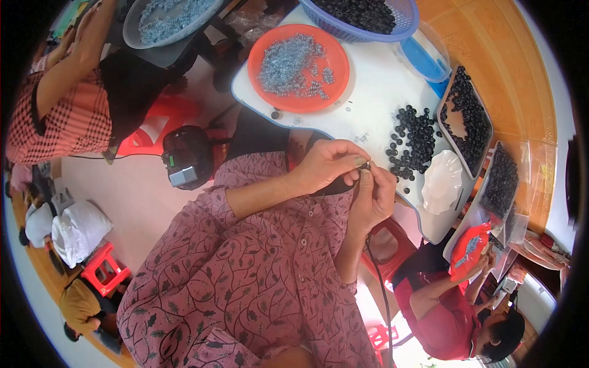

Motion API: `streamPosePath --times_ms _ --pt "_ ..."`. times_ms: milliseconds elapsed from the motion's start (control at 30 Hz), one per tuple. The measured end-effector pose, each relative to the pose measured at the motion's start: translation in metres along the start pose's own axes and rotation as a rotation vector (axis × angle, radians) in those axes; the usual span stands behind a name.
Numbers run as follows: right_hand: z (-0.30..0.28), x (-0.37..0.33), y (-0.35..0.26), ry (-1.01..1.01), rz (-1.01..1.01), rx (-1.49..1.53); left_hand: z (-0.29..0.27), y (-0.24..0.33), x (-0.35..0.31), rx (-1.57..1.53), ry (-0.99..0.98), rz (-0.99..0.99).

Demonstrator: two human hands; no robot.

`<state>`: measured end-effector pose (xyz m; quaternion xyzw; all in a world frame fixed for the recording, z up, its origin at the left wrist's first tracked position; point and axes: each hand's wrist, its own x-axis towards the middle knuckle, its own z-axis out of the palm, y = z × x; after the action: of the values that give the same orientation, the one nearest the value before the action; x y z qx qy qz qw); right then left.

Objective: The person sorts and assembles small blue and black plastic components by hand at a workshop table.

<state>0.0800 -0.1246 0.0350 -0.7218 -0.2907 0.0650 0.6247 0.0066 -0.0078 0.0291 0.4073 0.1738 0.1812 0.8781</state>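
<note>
My left hand [331, 165] and my right hand [375, 195] meet over the near edge of a white table [368, 92]. Fingertips of both pinch a tiny dark part [365, 165]; the fingers cover most of it, so its exact kind does not show. Just right of my hands lies a loose heap of small black round pieces [414, 138]. Beside that heap is a white scalloped dish [442, 184]. Farther off, an orange-red plate [256, 86] carries a pile of small silvery coils [285, 64] that look like springs.
A purple-blue basket [353, 32] of black pieces stands at the far edge. On the right are a metal tray [455, 119] of black pieces and a blue lidded container [423, 58]. Co-workers sit at left [61, 116] and lower right [435, 313]. A dark cable [383, 288] hangs beside my right forearm.
</note>
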Motion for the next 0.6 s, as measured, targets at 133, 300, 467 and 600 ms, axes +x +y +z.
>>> streamPosePath --times_ms 133,300,467,600 --pt "0.0018 0.0009 -0.0057 0.013 -0.014 -0.007 -0.0008 -0.0021 0.0006 -0.018 0.003 -0.015" --pt "0.0007 0.0021 -0.0038 -0.01 0.038 0.044 -0.0005 -0.0006 -0.001 -0.076 0.007 -0.027" --pt "-0.0008 0.0012 0.001 -0.016 0.091 0.171 -0.001 -0.0038 -0.0011 -0.122 -0.002 -0.039" --pt "0.0001 0.0007 0.0017 -0.018 0.086 0.198 -0.0007 -0.0012 -0.0024 -0.107 0.003 -0.026"
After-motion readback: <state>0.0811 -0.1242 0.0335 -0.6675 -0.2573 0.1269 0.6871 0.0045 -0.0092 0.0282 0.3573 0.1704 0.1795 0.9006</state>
